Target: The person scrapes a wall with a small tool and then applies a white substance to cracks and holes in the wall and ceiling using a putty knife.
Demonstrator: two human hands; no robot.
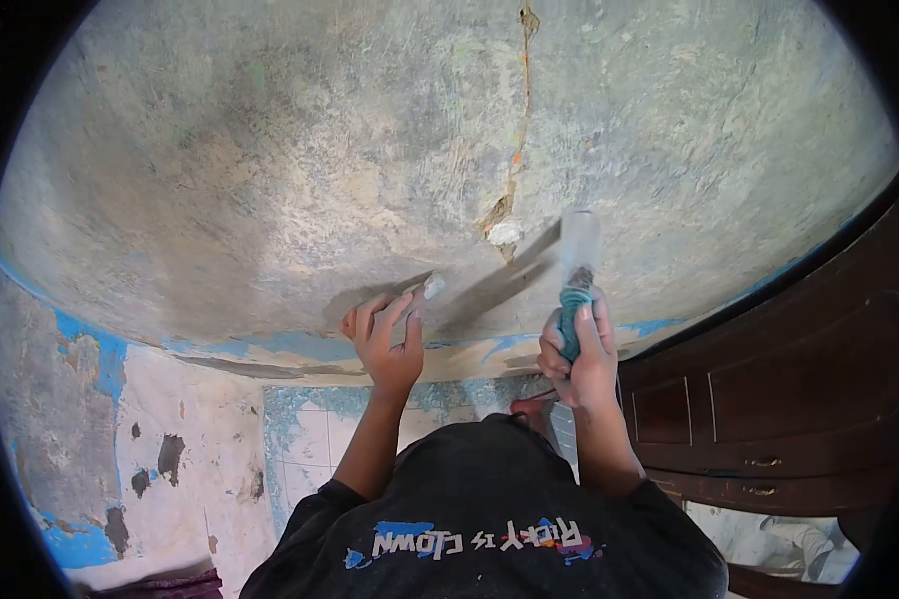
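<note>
My right hand (581,354) is wrapped around the green handle of a putty knife (571,314). Its blade points up, blurred by motion, in front of the wall. At the fingertips of my left hand (385,349) is a small lump of white putty (434,287). That hand's fingers are partly bent, close to the wall, with the thumb set apart. Between and above both hands, a long crack (518,150) runs down the bare grey wall (300,180). White filler (504,233) sits in the wider hole near the crack's lower end.
A dark brown wooden cabinet (769,399) with drawers stands close on the right. Lower left, another wall (185,449) shows peeling blue and white paint. Pale floor tiles (305,439) lie below, and purple cloth (160,584) is at the bottom left edge.
</note>
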